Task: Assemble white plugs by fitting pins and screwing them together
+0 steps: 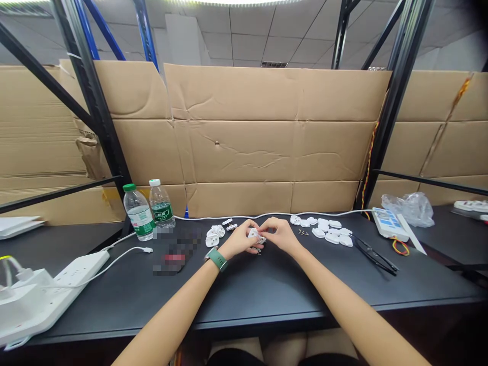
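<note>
My left hand, with a green watch band at the wrist, is closed around a small white plastic part with dark holes, perhaps a plug housing. My right hand is closed too, its thumb and forefinger pinched at the near side of that part. Whatever lies between those right fingertips is too small to make out. Left of my hands is a group of similar white plastic parts. White covers lie spread to the right, beside several small screws.
Two water bottles stand at the back left, near a pixelated patch. A white power strip with cables occupies the left. On the right are dark-framed glasses, a white box with wires and a clear plastic bag. Cardboard walls the back.
</note>
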Motion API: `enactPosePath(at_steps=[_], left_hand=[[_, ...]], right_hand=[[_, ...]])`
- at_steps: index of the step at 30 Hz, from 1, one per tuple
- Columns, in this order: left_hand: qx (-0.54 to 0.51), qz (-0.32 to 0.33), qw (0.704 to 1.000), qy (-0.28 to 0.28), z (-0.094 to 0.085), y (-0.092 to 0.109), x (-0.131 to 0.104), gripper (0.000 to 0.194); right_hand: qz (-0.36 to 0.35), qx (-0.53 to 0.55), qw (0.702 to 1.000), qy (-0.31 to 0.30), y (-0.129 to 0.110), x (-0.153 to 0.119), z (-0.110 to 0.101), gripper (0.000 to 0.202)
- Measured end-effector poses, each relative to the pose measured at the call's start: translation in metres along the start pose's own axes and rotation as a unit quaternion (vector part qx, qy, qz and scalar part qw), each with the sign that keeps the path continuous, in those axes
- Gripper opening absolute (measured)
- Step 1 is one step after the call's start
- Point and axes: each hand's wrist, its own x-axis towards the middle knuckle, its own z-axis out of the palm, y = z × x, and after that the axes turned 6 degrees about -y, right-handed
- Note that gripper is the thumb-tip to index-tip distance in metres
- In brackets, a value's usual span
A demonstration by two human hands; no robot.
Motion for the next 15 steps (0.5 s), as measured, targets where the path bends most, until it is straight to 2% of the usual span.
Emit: enactPosePath(at_steps=[5, 10, 15], left_hand=[[-0.032, -0.031, 0.999, 0.005, -0.0002, 0.0022, -0.0003, 0.041], [-0.036, -0.041, 0.998, -0.013, -0.0005, 0.0025, 0.0003, 0.048], [-0.039, -0.045, 0.998, -0.012, -0.0016, 0.0034, -0.0005, 0.047]], right_hand=[[-0.010, -0.006, 1.000, -0.001, -0.0015, 0.0004, 0.0004, 0.006], [-0.004, -0.010, 1.000, -0.005, -0.0001, 0.0003, -0.0001, 0.007], [-0.001, -0.013, 1.000, -0.016, 0.0026, 0.0004, 0.0004, 0.007]])
